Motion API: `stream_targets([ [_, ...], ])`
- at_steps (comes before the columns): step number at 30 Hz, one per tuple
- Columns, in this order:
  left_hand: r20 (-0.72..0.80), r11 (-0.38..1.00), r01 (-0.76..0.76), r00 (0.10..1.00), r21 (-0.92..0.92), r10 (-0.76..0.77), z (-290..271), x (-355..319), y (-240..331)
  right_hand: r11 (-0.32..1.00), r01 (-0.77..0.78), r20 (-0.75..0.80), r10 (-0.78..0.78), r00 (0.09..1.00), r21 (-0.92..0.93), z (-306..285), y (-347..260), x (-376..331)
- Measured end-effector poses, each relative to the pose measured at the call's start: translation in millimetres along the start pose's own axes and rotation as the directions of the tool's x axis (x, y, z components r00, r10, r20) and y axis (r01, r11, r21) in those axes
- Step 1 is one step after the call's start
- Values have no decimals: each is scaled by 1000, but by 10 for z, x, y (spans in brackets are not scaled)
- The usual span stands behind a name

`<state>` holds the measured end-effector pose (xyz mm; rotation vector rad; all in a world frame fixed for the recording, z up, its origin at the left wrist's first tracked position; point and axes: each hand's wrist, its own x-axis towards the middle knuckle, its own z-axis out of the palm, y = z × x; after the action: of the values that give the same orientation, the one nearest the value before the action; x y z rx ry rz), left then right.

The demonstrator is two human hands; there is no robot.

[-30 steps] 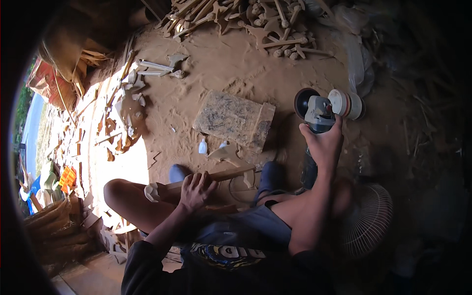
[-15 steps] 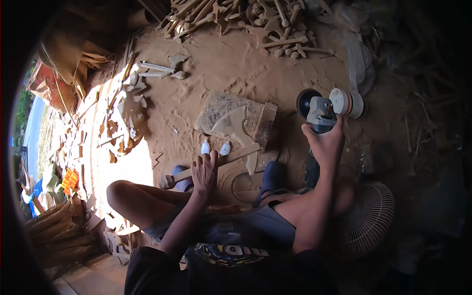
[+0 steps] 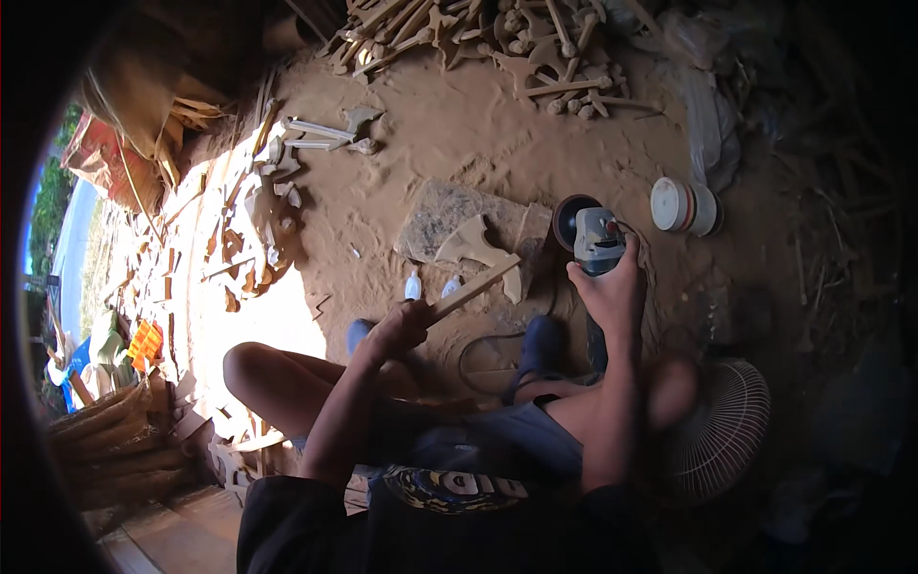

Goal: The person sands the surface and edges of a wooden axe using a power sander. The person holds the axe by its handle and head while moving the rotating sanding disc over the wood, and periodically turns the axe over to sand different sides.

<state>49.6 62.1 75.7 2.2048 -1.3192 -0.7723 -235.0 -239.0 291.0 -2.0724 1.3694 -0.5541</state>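
My left hand (image 3: 400, 327) is wrapped around the handle of a pale wooden axe (image 3: 475, 286), whose far end slants up and to the right. The broad curved axe blade, also wooden, is above the near edge of a worn, dusty block (image 3: 432, 212); whether they touch I cannot tell. In my right hand (image 3: 614, 290) is a grey angle grinder (image 3: 598, 230) with a dark round disc (image 3: 568, 224) at its head. The disc is just right of the block, apart from the axe. My palm hides the handle's lower end.
Two small white bottle-like objects (image 3: 413, 286) lie between block and feet. A white tub (image 3: 681, 205) lies right of the grinder. Many wooden pieces (image 3: 564, 57) are piled at the back, with scraps (image 3: 273, 206) at left. A round fan guard (image 3: 719, 430) is by my right knee.
My left hand has closed more fully around the handle and the axe has turned steeper. The grinder has moved left, away from the white tub and toward the block.
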Motion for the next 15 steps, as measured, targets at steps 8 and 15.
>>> stream_targets([
  [8,-29,878,-127,987,461,157,-137,-231,558,998,19,171,-9,985,-55,435,59,-250],
  [15,-59,962,-1,998,274,18,58,-132,542,970,-1,389,-96,916,242,1139,165,-625],
])
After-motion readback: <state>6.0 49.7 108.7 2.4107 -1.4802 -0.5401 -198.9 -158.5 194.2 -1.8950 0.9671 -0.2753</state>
